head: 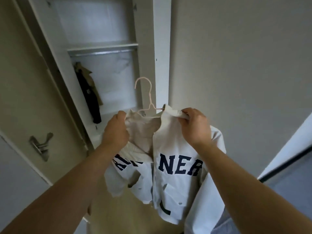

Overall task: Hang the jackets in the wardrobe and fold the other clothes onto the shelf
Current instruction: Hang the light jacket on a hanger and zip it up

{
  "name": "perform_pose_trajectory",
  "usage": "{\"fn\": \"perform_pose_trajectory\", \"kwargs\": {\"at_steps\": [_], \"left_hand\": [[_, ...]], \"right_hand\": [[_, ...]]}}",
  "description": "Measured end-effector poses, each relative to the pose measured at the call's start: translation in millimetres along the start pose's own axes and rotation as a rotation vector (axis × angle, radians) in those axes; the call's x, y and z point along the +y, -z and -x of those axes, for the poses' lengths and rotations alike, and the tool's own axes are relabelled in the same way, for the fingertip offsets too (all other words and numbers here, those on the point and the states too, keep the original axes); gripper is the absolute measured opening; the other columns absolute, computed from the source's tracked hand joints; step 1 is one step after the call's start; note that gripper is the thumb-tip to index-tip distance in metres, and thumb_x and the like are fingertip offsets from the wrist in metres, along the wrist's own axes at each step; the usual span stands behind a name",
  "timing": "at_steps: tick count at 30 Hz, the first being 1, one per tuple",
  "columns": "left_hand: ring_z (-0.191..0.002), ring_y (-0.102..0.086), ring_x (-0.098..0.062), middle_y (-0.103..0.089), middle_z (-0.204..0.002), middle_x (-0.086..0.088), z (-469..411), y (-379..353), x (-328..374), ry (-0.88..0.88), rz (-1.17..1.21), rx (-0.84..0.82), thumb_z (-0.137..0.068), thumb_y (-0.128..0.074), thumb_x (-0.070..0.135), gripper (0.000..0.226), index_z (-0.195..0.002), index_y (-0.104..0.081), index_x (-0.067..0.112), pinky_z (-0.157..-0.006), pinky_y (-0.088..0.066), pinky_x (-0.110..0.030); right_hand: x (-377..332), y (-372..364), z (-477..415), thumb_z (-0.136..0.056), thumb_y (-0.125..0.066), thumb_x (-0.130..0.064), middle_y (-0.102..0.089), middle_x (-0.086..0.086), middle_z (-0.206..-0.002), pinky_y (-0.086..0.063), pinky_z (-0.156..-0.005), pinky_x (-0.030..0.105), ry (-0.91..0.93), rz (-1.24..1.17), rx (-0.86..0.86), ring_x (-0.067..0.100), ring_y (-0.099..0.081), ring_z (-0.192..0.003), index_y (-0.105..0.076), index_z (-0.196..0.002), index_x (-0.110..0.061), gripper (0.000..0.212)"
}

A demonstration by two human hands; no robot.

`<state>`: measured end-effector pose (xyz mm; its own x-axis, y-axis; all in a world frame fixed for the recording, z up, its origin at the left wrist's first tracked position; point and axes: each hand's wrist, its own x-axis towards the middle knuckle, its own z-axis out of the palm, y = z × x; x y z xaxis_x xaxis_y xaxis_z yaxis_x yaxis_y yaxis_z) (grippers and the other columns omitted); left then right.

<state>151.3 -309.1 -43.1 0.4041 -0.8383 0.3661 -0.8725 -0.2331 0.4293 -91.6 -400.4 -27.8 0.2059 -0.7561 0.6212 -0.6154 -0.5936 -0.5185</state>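
The open white wardrobe [118, 78] fills the upper left of the view, its door [25, 81] swung out along the left edge; a plain pale wall [236, 65] stands to its right.

A cream zip-front jacket [175, 179] with large navy letters hangs in the air in front of the wardrobe's right side panel and the wall, held up by both hands, below the level of the rail and outside the wardrobe; its front is open at the top, and the panel under the right hand reads "NER".

Inside, a dark jacket [89, 95] with a tan lining or collar hangs against the left inner wall; above it runs a white shelf [103, 47], with a metal rail [101, 53] just beneath it.

The left hand [116, 130] is clenched round the jacket's collar on its own side; the right hand [195, 127] pinches the fabric at the other shoulder between thumb and curled fingers.

A thin pink hanger [150, 98] sits in the neck of the cream jacket, one arm running under the collar towards the right hand, hook upright and free, not on the rail.

A metal lever handle [40, 146] sits low on the door.
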Motion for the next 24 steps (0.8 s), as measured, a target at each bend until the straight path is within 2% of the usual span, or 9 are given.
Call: {"fn": "perform_pose_trajectory", "kwargs": {"at_steps": [2,5,8,13,17,20,24], "left_hand": [[-0.085,-0.057,-0.03,-0.057,-0.098,-0.012,-13,-2,-16,0.055,-0.015,0.001,-0.087,-0.055,-0.003,0.028,-0.11,-0.045,0.009,-0.069,-0.05,-0.044],[-0.067,-0.051,-0.022,-0.053,-0.08,-0.004,-47,-2,-39,0.102,-0.186,0.02,-0.094,-0.049,0.007,0.016,-0.109,-0.045,0.011,-0.053,-0.038,-0.033],[-0.072,-0.052,-0.023,-0.052,-0.083,-0.004,-89,-6,-68,0.11,-0.177,-0.03,-0.096,-0.046,0.006,0.019,-0.114,-0.049,0.01,-0.058,-0.041,-0.034],[-0.091,-0.059,-0.026,-0.061,-0.105,-0.006,-165,-14,-120,0.02,0.054,-0.117,-0.09,-0.051,-0.006,0.035,-0.117,-0.056,0.014,-0.075,-0.055,-0.043],[-0.086,-0.061,-0.025,-0.064,-0.098,-0.008,-222,-23,-161,0.056,0.099,-0.163,-0.087,-0.054,-0.005,0.028,-0.109,-0.062,0.012,-0.072,-0.056,-0.039],[-0.086,-0.063,-0.026,-0.065,-0.095,-0.008,-262,-33,-186,0.129,0.161,-0.077,-0.087,-0.052,-0.007,0.027,-0.102,-0.066,0.009,-0.074,-0.058,-0.042],[-0.084,-0.063,-0.028,-0.066,-0.087,-0.01,-314,-60,-201,0.139,0.129,-0.038,-0.085,-0.049,-0.01,0.027,-0.093,-0.068,0.006,-0.072,-0.055,-0.038]], "right_hand": [[-14,-22,-13,-0.091,-0.064,-0.009,-0.071,0.012,-0.093,-0.051,-0.078,0.048,0.034,0.01,-0.008,0.034,-0.064,-0.083,-0.071,-0.102,-0.006,0.014],[-31,-60,-34,-0.09,-0.061,-0.006,-0.071,0.01,-0.088,-0.051,-0.076,0.048,0.065,0.036,-0.016,0.033,-0.063,-0.079,-0.072,-0.099,-0.007,0.014],[-42,-101,-59,-0.091,-0.06,-0.006,-0.07,0.009,-0.086,-0.05,-0.076,0.045,0.035,0.05,-0.022,0.033,-0.063,-0.077,-0.072,-0.096,-0.007,0.013],[-56,-173,-103,-0.09,-0.062,-0.006,-0.071,0.008,-0.086,-0.051,-0.075,0.045,0.018,0.037,-0.023,0.031,-0.064,-0.075,-0.073,-0.096,-0.008,0.012],[-56,-224,-136,-0.09,-0.064,-0.008,-0.071,0.007,-0.088,-0.052,-0.075,0.044,-0.038,0.063,-0.026,0.031,-0.064,-0.076,-0.073,-0.097,-0.009,0.012],[-50,-260,-159,-0.091,-0.062,-0.011,-0.07,0.008,-0.09,-0.051,-0.076,0.044,-0.105,0.065,-0.043,0.033,-0.064,-0.079,-0.072,-0.099,-0.01,0.012],[-40,-310,-197,-0.093,-0.059,-0.016,-0.068,0.008,-0.097,-0.051,-0.077,0.045,-0.113,0.095,-0.108,0.034,-0.063,-0.084,-0.069,-0.106,-0.013,0.016]]}}
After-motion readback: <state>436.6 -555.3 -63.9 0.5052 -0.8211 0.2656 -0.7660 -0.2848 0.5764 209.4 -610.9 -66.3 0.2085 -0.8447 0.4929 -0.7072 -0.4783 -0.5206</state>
